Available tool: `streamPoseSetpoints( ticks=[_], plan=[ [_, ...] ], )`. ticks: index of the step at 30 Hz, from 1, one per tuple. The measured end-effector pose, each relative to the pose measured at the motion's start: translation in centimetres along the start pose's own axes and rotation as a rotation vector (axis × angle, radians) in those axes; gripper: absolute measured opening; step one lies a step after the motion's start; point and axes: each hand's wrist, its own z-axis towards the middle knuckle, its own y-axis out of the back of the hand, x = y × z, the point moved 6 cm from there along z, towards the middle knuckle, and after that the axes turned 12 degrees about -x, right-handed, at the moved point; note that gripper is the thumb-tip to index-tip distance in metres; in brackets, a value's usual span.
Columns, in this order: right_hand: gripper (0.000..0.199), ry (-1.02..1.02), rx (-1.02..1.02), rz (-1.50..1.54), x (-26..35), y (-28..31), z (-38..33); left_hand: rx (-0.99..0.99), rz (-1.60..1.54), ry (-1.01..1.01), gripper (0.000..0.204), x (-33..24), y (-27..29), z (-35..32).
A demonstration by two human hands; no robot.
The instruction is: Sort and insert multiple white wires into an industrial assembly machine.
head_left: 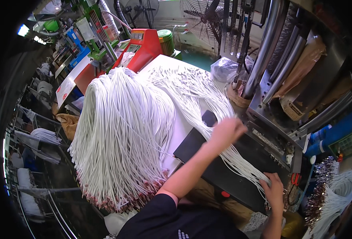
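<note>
A long bundle of thin white cables point(239, 160) runs from a white tabletop point(179, 105) across a black board point(208, 166) toward me. My right hand point(274, 192) is closed round the near end of this bundle, at the board's right side. Over the bundle's middle hovers my left hand point(227, 131), blurred, with its fingers curled in; what they hold, if anything, cannot be made out. The cables' far part fans out loosely on the white tabletop. To the left hangs a big heap of white cables point(122, 139) with reddish-brown ends.
Steel posts point(263, 51) of a machine rise close behind the board on the right. A red machine housing point(146, 47) and a fan point(205, 18) stand at the back. At the right edge lies another cable coil point(339, 191) below a control box with a red display point(349, 144).
</note>
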Motion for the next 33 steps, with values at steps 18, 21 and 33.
streamPoseSetpoints(
  ticks=[18,21,33],
  plan=[
    [0.032,0.045,-0.282,-0.138,-1.0,-2.7,-1.4,-0.288,0.72,0.472,0.022,22.7,4.7,14.2],
    [0.032,0.038,-0.285,-0.126,-1.4,-2.9,-1.2,-0.304,0.694,0.528,0.024,23.4,4.6,14.4],
    [0.029,0.052,-0.322,-0.102,-0.9,-2.8,-1.1,-0.709,-0.526,0.573,0.03,20.7,7.8,11.0]
  ],
)
